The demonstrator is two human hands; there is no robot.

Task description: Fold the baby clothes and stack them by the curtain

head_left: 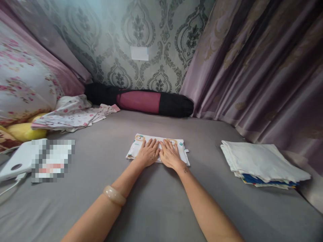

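Note:
A folded white cloth (182, 158) with small printed animals and green leaf shapes lies flat on the grey bed sheet (161, 208), a little tag sticking out at its right edge. My left hand (149, 153) rests palm down on its middle, fingers stretched forward. Beside it, my right hand (170, 154) also lies flat on the cloth, the two thumbs close together. A pale bangle (114, 195) circles my left forearm. Both hands cover the cloth's centre, so that part is hidden.
To the right sits a stack of folded cloths (262, 161), white on top. A long black and maroon bag (138, 101) lies along the wall. At left are a crumpled printed cloth (73, 116), a white device (22, 158) with a cable, and a floral pillow (25, 74).

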